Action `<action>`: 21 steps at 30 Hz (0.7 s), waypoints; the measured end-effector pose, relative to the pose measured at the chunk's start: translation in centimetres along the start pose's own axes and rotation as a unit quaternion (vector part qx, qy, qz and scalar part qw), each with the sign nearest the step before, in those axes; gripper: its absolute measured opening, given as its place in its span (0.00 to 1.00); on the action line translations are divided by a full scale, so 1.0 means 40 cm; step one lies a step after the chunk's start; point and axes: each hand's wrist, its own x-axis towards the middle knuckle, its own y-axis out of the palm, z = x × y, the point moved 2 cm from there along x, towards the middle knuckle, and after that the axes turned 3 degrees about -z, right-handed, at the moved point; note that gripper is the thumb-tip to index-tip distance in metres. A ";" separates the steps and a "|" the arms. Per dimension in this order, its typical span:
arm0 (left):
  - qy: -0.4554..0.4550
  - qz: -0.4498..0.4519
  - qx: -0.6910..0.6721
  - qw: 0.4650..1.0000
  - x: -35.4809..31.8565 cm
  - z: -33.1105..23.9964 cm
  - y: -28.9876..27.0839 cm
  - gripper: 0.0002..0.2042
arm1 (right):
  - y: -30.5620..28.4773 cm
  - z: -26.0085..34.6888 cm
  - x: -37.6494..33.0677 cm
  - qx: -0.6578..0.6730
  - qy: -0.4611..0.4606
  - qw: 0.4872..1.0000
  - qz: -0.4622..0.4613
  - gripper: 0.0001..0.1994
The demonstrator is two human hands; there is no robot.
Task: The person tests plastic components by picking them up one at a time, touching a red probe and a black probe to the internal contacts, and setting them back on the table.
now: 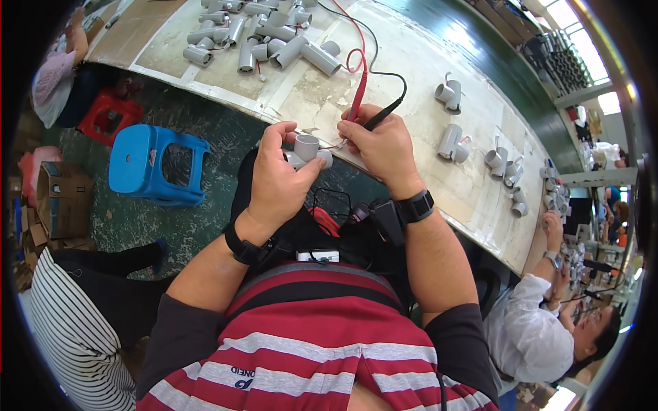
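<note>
- Standing right by the bench here: the grey pipe tee fitting (307, 150) is mostly buried in the person's left hand (277, 179), so only one round open socket and a stubby side end peek out past the thumb.
- That left hand is curled tight round the fitting, thumb up along one side, fingers wrapped under. How the fingers sit underneath, can't tell.
- The fitting hangs just off the near edge of the worktable (411, 137), in front of the person's chest, between the two hands.
- Its visible socket points up and a bit away from the person; the short end sticks out toward the right hand (381, 145). The long axis looks roughly crosswise, left to right, but most of the body is covered, so take that loosely.
- The right hand is closed in a pinch on two test probes together: a red probe (358, 96) and a black probe (382, 114), both slanting up and away over the table.
- The probe tips are hidden behind the knuckles, so whether they actually touch the fitting is anyone's guess.
- Red and black leads loop back across the table toward a heap of more grey fittings (264, 38).
- A small meter-like box in the lap is mostly hidden by the wrists and wires.
- A blue plastic stool (156, 164) stands on the floor to the left.
</note>
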 end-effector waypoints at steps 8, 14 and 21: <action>0.043 -0.004 0.007 0.999 0.043 -0.015 0.004 0.25 | -0.008 -0.007 -0.004 0.030 0.000 0.999 -0.021 0.07; 0.079 -0.052 0.100 0.991 0.236 0.020 -0.025 0.23 | -0.085 0.060 0.021 0.197 -0.036 0.976 -0.083 0.07; 0.189 -0.055 0.304 0.932 0.320 -0.035 0.029 0.23 | -0.307 0.201 0.032 -0.074 -0.090 0.987 -0.107 0.08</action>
